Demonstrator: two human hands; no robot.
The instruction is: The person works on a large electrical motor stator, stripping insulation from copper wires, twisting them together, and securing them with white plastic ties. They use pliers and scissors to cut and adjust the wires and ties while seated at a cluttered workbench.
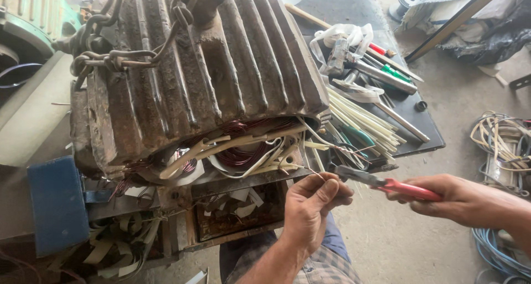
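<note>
Thin wire [310,172] (barely visible) between fingers [326,189]

My pliers [406,189] have red handles; the motor housing [210,68] is rusty brown, its windings [243,154] coppery maroon, sleeves [359,121] cream, my trousers [326,267] checked.

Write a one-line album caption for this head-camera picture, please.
Left hand pinches a thin wire from a ribbed motor housing; right hand brings red-handled pliers to it.
</note>
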